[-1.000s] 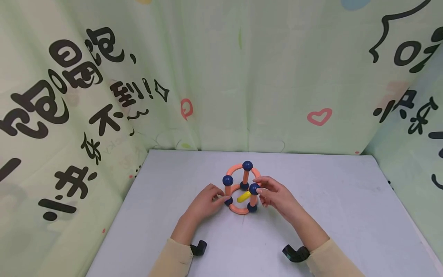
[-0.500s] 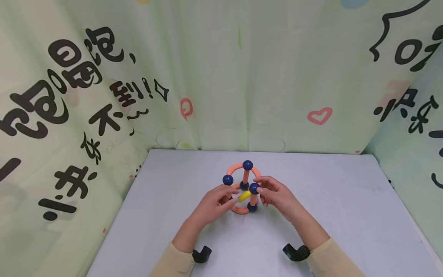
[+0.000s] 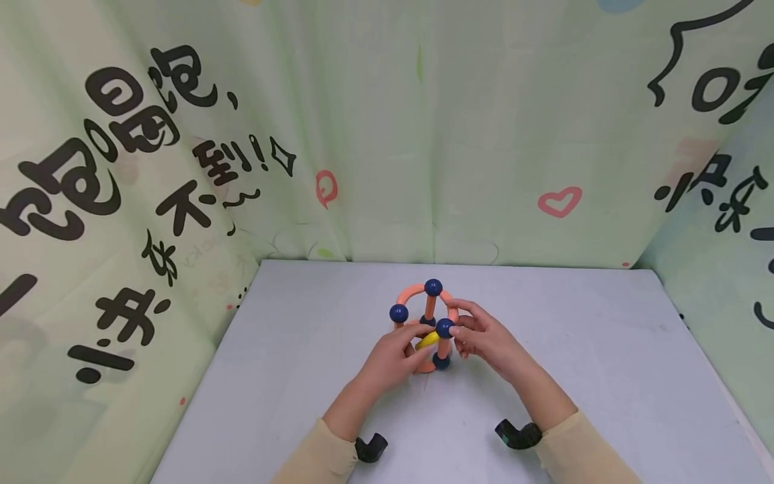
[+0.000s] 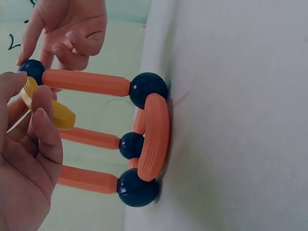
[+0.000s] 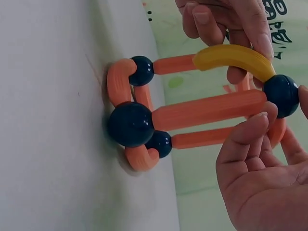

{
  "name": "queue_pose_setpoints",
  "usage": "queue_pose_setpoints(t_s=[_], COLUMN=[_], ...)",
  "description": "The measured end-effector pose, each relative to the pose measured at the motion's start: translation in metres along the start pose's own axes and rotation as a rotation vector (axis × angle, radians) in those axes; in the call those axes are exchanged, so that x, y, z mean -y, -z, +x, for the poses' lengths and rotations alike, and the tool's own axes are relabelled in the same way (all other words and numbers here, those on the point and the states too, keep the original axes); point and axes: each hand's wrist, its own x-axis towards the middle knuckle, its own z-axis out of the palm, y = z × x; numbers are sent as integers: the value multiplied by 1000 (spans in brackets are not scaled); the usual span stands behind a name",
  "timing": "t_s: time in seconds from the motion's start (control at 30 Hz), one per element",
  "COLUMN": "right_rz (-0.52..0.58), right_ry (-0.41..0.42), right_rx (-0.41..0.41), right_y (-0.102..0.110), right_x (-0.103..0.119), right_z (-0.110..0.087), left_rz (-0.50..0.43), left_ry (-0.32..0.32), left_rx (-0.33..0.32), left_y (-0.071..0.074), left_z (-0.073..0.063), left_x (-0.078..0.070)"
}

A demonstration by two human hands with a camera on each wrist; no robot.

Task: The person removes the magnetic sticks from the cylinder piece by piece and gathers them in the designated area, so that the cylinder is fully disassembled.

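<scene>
My left hand [image 3: 392,361] pinches a yellow curved rod [image 5: 233,57] between thumb and fingers. One end of the rod meets a dark blue ball [image 5: 281,95] at the top front of a magnetic-rod frame; the other end is free. At that same ball is my right hand [image 3: 492,344], holding it with thumb and fingers. The frame has a lower ring of curved orange rods [image 4: 156,137] and blue balls, with straight orange uprights [image 5: 207,109] rising to upper balls [image 3: 433,288]. In the head view my left hand hides part of the lower ring.
The frame stands on a white table [image 3: 290,336]. Behind and beside the table hangs a pale green curtain [image 3: 484,134] with black lettering. Black camera mounts [image 3: 371,448] sit on both wrists.
My left hand has left the frame's lower left ball and moved right to the yellow rod, which it now pinches. My right hand stays at the blue ball, its forefinger slightly raised.
</scene>
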Motion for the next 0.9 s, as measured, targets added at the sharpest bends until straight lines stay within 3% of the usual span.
queue_pose_setpoints(t_s=[0.37,0.9], right_rz=[-33,110], right_ry=[-40,-54], right_rx=[-47,46], right_y=[17,17], right_x=[9,12], right_z=[23,38], left_rz=[21,-12], left_ry=[13,63], left_rx=[-49,-90], left_y=[-3,-5], left_z=[5,7], left_x=[-4,-7])
